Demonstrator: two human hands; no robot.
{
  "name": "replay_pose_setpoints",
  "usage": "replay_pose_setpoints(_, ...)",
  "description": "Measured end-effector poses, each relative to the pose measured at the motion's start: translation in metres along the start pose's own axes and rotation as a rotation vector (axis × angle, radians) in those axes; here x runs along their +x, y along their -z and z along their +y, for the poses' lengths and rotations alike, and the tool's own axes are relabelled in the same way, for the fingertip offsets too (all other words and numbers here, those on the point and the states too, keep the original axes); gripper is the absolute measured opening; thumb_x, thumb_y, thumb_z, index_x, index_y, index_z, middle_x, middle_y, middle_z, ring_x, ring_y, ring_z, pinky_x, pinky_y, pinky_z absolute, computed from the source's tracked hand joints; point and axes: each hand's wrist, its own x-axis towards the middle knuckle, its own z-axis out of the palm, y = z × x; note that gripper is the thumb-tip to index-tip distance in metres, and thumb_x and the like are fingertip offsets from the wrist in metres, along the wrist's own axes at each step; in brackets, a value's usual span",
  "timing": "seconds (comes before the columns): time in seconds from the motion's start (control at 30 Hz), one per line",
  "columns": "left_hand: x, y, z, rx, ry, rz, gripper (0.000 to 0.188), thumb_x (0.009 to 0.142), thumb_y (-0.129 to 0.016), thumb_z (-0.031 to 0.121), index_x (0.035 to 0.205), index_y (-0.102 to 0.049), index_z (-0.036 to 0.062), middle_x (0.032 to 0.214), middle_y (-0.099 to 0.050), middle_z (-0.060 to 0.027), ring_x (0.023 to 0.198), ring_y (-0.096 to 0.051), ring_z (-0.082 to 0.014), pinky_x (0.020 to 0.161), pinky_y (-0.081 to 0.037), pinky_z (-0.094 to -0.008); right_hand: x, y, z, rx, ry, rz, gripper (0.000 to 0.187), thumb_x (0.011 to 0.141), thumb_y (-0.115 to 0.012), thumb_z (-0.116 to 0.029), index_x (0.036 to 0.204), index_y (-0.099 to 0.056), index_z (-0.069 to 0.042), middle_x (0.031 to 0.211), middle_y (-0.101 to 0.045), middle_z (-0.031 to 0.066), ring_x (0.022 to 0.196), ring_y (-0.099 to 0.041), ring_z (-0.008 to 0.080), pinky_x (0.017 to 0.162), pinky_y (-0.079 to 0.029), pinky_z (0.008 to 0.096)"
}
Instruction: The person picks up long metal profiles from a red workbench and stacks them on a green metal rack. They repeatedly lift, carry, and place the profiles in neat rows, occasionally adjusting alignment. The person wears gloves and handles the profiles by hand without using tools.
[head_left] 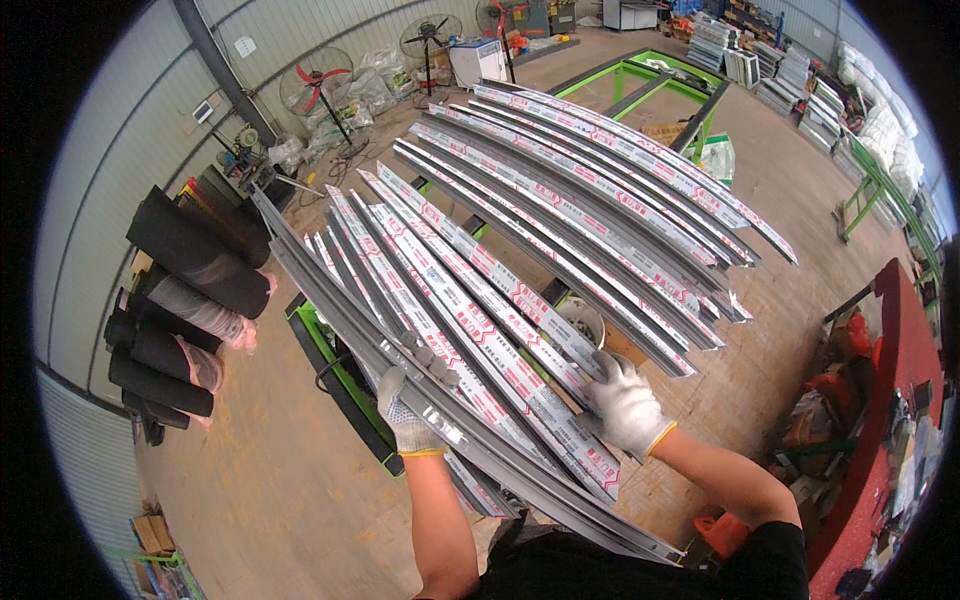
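Long metal profiles (480,330), many with white-and-red printed film, lie side by side on a green-framed stand. My left hand (405,412), in a white knit glove with grey fingertips, is closed around a bare grey profile (340,290) at the near left edge of the pile. That profile runs from the far left down towards my body. Off to the right, my gloved right hand (630,408) is closed on the near end of a film-covered profile (530,300). Part of its grip is hidden behind the glove.
Black rolls (200,250) stand by the left wall. Pedestal fans (318,85) and a white cabinet (480,62) are at the back. An empty green frame (640,85) stands beyond the profiles. A white bucket (582,322) shows between them. To the right is a red bench (890,400).
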Motion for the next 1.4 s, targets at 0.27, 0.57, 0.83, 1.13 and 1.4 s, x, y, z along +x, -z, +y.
replay_pose_setpoints(0.27, 0.001, -0.006, -0.004, 0.082, -0.006, 0.079, 0.063, 0.097, -0.071, 0.032, 0.151, -0.058, 0.0017, 0.108, -0.071, -0.0086, 0.089, -0.058, -0.0235, 0.081, -0.049, -0.0434, 0.027, 0.003, 0.034, 0.305, -0.237, -0.216, 0.069, 0.103, -0.068, -0.049, 0.149, -0.055, 0.001, 0.133, -0.069, 0.0319, 0.116, -0.073, 0.044, 0.101, -0.059, 0.0541)
replay_pose_setpoints(0.57, 0.001, -0.008, -0.011, 0.077, 0.003, 0.102, 0.059, 0.098, -0.069, 0.03, 0.147, -0.058, -0.0017, 0.103, -0.065, -0.0064, 0.09, -0.058, -0.0216, 0.082, -0.049, -0.043, 0.093, -0.005, 0.079, -0.333, -0.396, 0.001, 0.027, 0.098, -0.065, -0.017, 0.121, -0.073, -0.006, 0.12, -0.069, 0.0142, 0.112, -0.07, 0.0321, 0.088, -0.06, 0.0445)
replay_pose_setpoints(0.83, 0.001, -0.006, -0.014, 0.042, 0.018, 0.113, 0.057, 0.097, -0.071, 0.028, 0.145, -0.058, -0.0015, 0.103, -0.065, -0.0067, 0.09, -0.059, -0.0213, 0.083, -0.05, -0.0423, 0.079, -0.023, 0.067, -0.408, -0.203, 0.263, 0.026, 0.097, -0.067, -0.016, 0.121, -0.072, -0.008, 0.123, -0.068, 0.0159, 0.117, -0.071, 0.0354, 0.094, -0.062, 0.0476)
replay_pose_setpoints(1.13, 0.008, -0.004, -0.017, 0.027, 0.03, 0.115, 0.057, 0.098, -0.07, 0.029, 0.144, -0.058, -0.0025, 0.104, -0.064, -0.0065, 0.09, -0.058, -0.021, 0.085, -0.051, -0.043, 0.077, -0.019, 0.06, -0.043, -0.265, -0.027, 0.039, 0.096, -0.07, -0.017, 0.132, -0.066, -0.004, 0.139, -0.063, 0.0234, 0.11, -0.076, 0.0391, 0.092, -0.063, 0.0525)
replay_pose_setpoints(1.4, 0.005, -0.008, -0.02, 0.082, 0.013, 0.176, 0.057, 0.098, -0.07, 0.033, 0.142, -0.059, -0.0022, 0.105, -0.064, -0.0073, 0.092, -0.059, -0.0222, 0.083, -0.052, -0.0432, 0.111, -0.001, 0.077, -0.213, -0.463, 0.079, 0.073, 0.084, -0.079, -0.021, 0.15, -0.053, 0.0, 0.143, -0.059, 0.0237, 0.13, -0.062, 0.0381, 0.106, -0.054, 0.0499)
